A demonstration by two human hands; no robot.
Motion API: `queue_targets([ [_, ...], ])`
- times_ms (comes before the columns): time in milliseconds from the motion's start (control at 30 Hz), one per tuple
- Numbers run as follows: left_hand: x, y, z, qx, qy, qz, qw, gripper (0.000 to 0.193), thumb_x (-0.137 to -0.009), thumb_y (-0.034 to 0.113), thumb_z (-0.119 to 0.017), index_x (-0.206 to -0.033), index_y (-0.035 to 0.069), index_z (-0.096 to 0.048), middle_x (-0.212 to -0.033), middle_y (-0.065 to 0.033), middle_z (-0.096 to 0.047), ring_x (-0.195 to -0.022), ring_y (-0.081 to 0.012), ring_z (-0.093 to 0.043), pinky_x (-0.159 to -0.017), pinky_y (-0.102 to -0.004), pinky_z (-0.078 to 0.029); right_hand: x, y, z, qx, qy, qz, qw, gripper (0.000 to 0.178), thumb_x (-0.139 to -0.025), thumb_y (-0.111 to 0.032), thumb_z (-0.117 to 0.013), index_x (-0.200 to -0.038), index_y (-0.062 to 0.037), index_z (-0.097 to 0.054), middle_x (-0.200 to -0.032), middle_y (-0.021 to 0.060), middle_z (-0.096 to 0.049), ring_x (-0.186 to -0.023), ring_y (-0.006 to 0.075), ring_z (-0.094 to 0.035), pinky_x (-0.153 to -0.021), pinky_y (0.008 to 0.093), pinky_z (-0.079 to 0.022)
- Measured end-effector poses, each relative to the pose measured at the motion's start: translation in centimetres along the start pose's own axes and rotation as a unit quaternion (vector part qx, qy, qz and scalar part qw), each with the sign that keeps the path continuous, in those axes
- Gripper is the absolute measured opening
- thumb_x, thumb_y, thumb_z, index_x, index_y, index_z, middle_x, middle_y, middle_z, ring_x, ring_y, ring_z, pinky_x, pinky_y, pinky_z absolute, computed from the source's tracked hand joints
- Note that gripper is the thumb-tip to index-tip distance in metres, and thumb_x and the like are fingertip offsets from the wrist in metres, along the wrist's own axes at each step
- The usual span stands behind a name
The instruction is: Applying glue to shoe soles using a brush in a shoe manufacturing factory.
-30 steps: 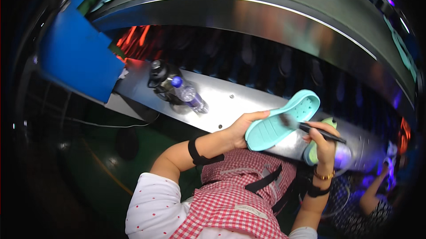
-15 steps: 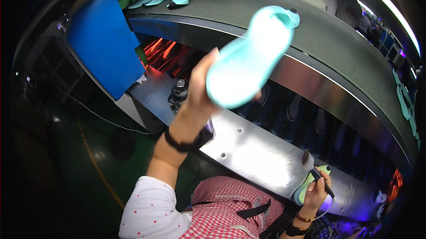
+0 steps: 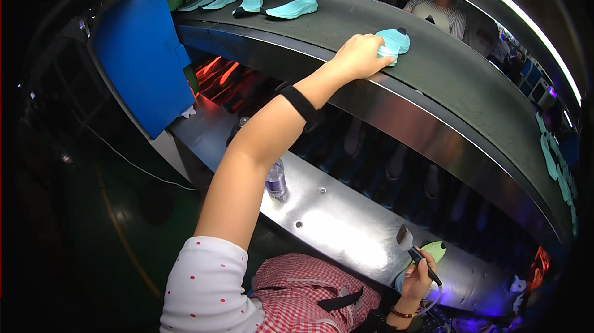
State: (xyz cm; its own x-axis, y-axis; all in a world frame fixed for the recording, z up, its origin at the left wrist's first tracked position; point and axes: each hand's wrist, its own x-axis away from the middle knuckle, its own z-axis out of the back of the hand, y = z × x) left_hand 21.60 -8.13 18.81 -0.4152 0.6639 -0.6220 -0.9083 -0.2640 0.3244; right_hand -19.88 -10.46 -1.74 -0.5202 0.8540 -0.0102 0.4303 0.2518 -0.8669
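My left hand [image 3: 365, 56] reaches over the near edge of the conveyor belt. Its fingers are closed on a teal shoe sole [image 3: 396, 41] with a black tip, partly covered by the fingers. Farther left on the belt lies another teal sole with a dark end [image 3: 296, 9]. At the lower right, my right hand [image 3: 417, 280] grips a brush [image 3: 416, 247] with a black handle, a pale ferrule and brown bristles; a thin clear tube hangs by the hand. Under this hand is a yellow-green sole [image 3: 435, 250] with a black tip; whether it is held or only lies there, I cannot tell.
The dark belt [image 3: 470, 79] curves across, with several teal soles [image 3: 219, 1] at far left and more [image 3: 550, 157] at far right. Below run a metal shelf [image 3: 334, 228] with a clear bottle [image 3: 276, 181] and glowing red heaters [image 3: 219, 76]. A person [image 3: 440, 8] stands across the belt.
The sole my left hand held up is no longer raised; a sole now lies on the belt at left. That hand has moved forward onto another sole. My right hand's brush has tilted to the left.
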Motion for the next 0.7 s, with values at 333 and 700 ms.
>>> queue_targets([
  [333,13.9,2.0,2.9,0.733,-0.013,0.208,0.648,0.055,-0.077,0.008,-0.049,-0.127,-0.001,-0.028,-0.119,-0.017,-0.043,-0.107,-0.0247,-0.047,-0.092,-0.0404,-0.037,0.0,-1.0,0.5,0.037,0.067,-0.018,0.997,0.027,-0.072,0.001,-0.058,-0.099,0.0027,-0.051,-0.099,0.0167,-0.058,-0.065,0.011,-0.054,-0.057,0.0179,-0.044],
  [700,31.6,3.4,-9.2,0.815,-0.214,0.393,0.368,0.07,-0.081,0.048,-0.048,-0.132,0.006,-0.025,-0.126,-0.0197,-0.039,-0.115,-0.0357,-0.04,-0.098,-0.0478,-0.03,0.2,0.2,-1.9,0.008,-0.033,-0.059,0.998,0.02,-0.066,0.002,-0.062,-0.086,0.0048,-0.057,-0.085,0.0147,-0.062,-0.08,0.0198,-0.059,-0.077,0.0274,-0.044],
])
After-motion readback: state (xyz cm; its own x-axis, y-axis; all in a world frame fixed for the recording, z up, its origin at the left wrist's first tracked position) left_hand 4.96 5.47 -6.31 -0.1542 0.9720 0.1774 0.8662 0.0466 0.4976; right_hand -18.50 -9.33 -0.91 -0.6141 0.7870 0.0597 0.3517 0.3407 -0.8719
